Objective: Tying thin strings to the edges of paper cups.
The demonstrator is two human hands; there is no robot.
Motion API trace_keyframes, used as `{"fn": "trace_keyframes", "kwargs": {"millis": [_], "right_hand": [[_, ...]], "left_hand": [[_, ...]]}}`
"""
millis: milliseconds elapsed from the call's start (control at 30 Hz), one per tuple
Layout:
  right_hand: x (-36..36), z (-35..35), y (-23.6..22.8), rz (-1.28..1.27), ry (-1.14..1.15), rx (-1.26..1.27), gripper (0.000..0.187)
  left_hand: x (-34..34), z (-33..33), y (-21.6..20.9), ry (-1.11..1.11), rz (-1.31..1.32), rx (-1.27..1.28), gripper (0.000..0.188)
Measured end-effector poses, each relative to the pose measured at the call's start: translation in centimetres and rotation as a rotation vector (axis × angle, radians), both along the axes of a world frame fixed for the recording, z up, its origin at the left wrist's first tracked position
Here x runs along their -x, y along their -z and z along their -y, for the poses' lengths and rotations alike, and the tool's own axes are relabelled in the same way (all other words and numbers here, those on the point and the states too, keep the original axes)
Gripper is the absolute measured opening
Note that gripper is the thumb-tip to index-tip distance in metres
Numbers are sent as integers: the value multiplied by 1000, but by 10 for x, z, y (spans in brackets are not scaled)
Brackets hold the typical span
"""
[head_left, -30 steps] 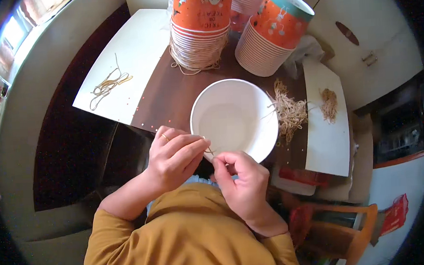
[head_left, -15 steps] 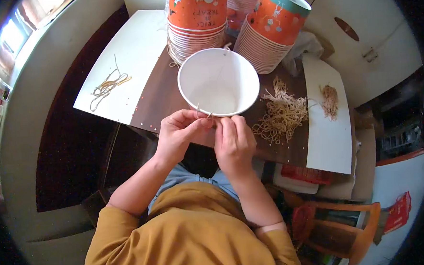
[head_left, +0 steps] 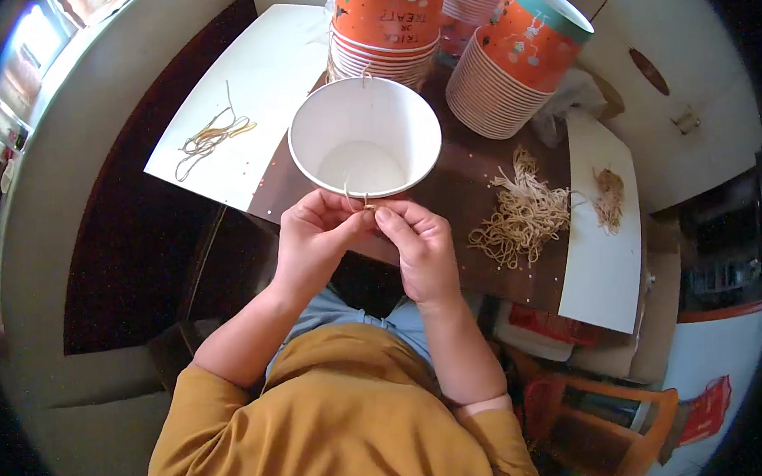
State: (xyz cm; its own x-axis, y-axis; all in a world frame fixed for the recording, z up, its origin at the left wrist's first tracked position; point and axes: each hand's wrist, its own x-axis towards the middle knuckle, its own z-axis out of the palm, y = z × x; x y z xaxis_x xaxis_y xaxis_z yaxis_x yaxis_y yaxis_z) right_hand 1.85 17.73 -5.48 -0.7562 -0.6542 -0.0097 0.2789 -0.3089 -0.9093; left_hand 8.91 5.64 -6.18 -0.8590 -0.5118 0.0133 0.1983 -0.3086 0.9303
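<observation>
A white paper bucket (head_left: pixel 365 140) stands at the table's near edge with its open mouth facing up toward me. Thin beige cord (head_left: pixel 347 188) passes at the near rim, and another bit of cord shows at the far rim. My left hand (head_left: pixel 319 233) pinches the cord just below the near rim, thumb against fingers. Close against it, my right hand (head_left: pixel 417 240) is closed with thumb and forefinger on the same cord. The fingertips of both hands nearly meet, and the knot or loop between them is mostly hidden.
Nested orange buckets (head_left: pixel 388 35) stand behind, with a second tilted stack (head_left: pixel 510 67) to their right. A heap of beige cords (head_left: pixel 524 209) lies right of my hands, a smaller bundle (head_left: pixel 608 198) beyond it. Loose cords (head_left: pixel 210 142) rest on the left white panel. A wooden chair (head_left: pixel 610 420) stands lower right.
The bucket has shifted left against the stacks and turned slightly. My right thumb has come up onto the cord beside my left fingers. The whole view has swung a little.
</observation>
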Motion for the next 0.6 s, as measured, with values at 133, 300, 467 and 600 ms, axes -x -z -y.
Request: {"fn": "trace_keyframes", "kwargs": {"millis": [133,300,467,600], "right_hand": [[0,5,8,153,-3,52,16],[1,9,15,400,-18,203,15],[6,7,17,480,-90,190,16],[3,5,24,499,-141,217,22]], "left_hand": [[-2,0,-1,-13,-36,111,10],[-2,5,-3,0,-42,55,9],[-4,5,-5,38,-69,-11,11],[-5,-4,-2,-20,-125,163,10]]}}
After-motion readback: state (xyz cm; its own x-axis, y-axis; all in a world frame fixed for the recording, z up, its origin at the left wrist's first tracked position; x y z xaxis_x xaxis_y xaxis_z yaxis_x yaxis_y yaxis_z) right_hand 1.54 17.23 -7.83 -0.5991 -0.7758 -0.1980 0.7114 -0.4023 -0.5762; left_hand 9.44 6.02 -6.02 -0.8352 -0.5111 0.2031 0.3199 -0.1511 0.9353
